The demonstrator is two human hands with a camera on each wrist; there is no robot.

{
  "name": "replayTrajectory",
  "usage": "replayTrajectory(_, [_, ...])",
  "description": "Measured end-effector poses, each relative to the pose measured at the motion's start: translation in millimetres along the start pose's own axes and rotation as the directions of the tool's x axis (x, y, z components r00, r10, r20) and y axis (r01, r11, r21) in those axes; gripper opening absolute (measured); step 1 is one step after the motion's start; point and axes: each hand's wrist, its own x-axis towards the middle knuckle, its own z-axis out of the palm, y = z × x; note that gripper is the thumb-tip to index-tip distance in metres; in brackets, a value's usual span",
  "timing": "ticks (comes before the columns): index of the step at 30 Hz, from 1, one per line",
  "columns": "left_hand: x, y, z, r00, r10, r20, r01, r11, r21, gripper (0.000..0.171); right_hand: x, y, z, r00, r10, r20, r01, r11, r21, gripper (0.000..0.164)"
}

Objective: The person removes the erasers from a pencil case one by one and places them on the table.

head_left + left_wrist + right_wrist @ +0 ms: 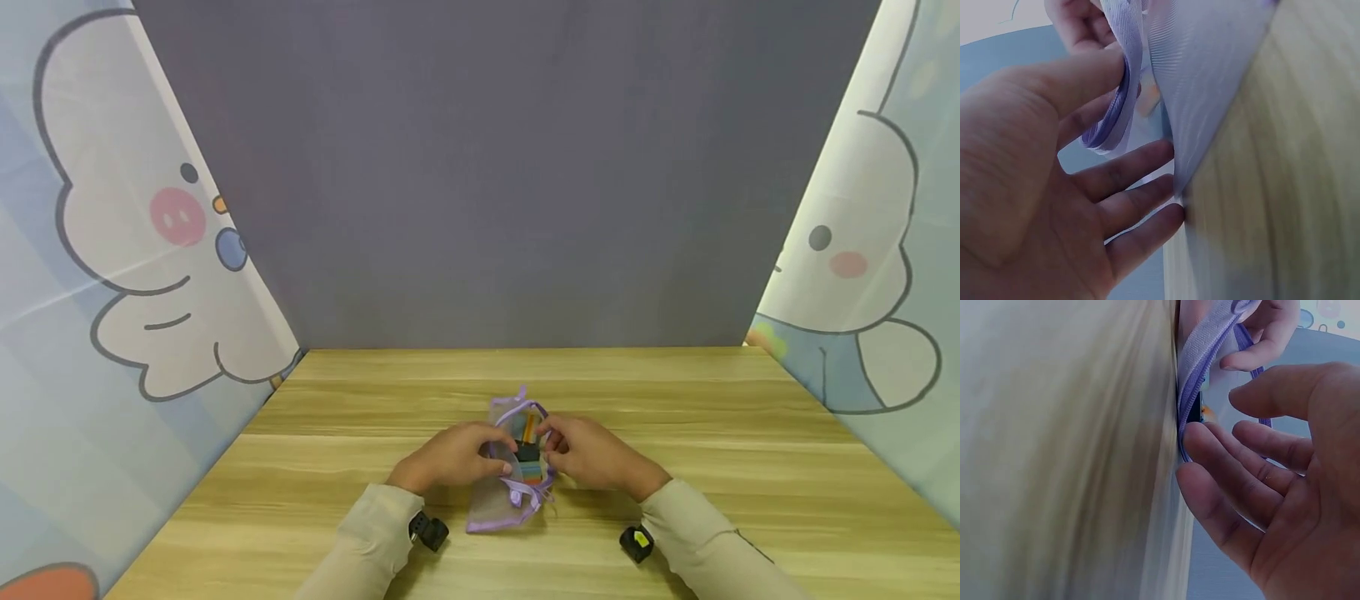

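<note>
- We work at a wood-grain table (337, 392), with a mesh pouch (491, 504) trimmed in purple lying near its middle, between both hands.
- Our left hand (459, 454) appears to pinch the pouch's edge between thumb and forefinger, the other fingers reaching straight against the mesh.
- Our right hand (591, 452) holds nothing we can see: its fingers are loosely bent at the zipped edge, thumb apart.
- A black item (528, 452) and some coloured pieces (531, 472) show in the pouch; we judge the step is spreading its mouth around them.
- Next, we think, calls for a steady left pinch while the right fingertips find the opposite edge.
</note>
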Motion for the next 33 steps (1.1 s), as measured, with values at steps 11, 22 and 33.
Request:
replayTrajectory(11, [-2.2,7.8,-9.9,0.998,-0.054,0.032,0.053,0.998,0.014,0.024,0.2,-4.0,-6.2,0.999,-0.037,-0.008,0.036,0.996,-0.087,0.022])
replayTrajectory(22, [-6.8,7.1,-10.7,0.996,-0.077,0.051,0.076,0.997,0.012,0.027,-0.4,-3.5,-2.8,0.999,-0.049,0.012,0.05,0.996,-0.075,0.021])
replayTrajectory(33, [-6.9,7.8,-12.9,0.988,-0.131,0.085,0.133,0.991,-0.017,0.024,0.0,-9.0,-1.2,0.999,-0.046,0.019,0.047,0.996,-0.072,0.02])
